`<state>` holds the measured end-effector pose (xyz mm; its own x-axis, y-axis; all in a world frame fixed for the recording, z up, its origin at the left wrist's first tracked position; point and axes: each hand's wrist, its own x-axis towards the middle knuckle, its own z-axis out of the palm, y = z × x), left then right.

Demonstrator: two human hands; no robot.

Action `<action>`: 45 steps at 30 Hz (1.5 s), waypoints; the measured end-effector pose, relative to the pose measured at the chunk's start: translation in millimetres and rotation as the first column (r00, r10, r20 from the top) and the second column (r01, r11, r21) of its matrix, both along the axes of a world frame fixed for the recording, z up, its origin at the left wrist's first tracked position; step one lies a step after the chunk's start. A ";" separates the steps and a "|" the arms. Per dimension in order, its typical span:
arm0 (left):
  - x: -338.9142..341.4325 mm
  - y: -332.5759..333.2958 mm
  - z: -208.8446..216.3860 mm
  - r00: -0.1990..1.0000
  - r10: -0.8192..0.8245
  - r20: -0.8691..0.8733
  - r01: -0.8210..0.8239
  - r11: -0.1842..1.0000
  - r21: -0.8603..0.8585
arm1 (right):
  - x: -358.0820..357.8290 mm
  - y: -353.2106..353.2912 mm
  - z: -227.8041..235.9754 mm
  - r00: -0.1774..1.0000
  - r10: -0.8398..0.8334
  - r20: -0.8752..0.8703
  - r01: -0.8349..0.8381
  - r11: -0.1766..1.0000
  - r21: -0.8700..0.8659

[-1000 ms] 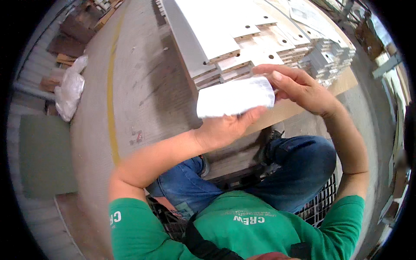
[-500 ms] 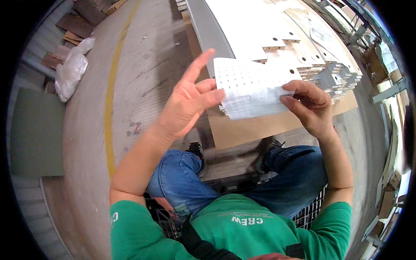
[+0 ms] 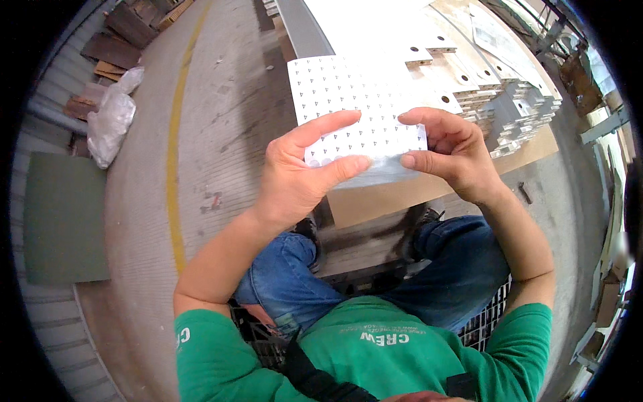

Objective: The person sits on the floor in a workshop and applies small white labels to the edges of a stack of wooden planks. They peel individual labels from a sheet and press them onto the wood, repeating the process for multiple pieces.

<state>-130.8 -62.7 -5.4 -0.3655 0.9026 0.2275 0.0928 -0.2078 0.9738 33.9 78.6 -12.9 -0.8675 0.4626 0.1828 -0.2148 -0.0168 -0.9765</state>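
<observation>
A white sheet of stickers (image 3: pixel 331 87), with rows of small dark printed marks, is held up before me over the near end of the stacked panels. Pale round spots and a translucent whitish strip run along its lower edge. My left hand (image 3: pixel 295 161) grips the sheet's left part, thumb low and index finger across its face. On the right side, my right hand (image 3: pixel 452 151) holds it with thumb and index finger bent round toward the middle. The other fingertips are partly hidden.
Behind the sheet lie stacked white panels (image 3: pixel 375 27) with drilled holes, on brown cardboard (image 3: pixel 382 201). A yellow line (image 3: pixel 173 147) crosses the concrete floor on the left. Beyond it are a plastic bag (image 3: pixel 110 127) and a green board (image 3: pixel 63 218). Shelving stands at right.
My left hand, earlier with its index finger stretched away, now closes on the sheet. The sheet has shifted left and its printed face shows more fully, tilted toward me.
</observation>
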 end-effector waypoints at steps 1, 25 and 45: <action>2.1 0.6 1.1 1.000 -0.004 0.020 0.004 1.000 0.007 | -0.8 -0.3 -0.3 1.000 -0.012 0.001 0.012 1.000 -0.011; 2.8 -5.8 2.3 0.989 0.054 -0.137 -0.055 0.998 -0.003 | -5.5 -2.1 2.6 0.994 -0.110 -0.018 0.110 0.994 -0.021; -7.9 -7.1 5.2 0.998 0.053 -0.029 -0.059 0.955 -0.291 | 16.6 16.0 15.5 0.972 -0.160 0.172 0.084 0.922 0.378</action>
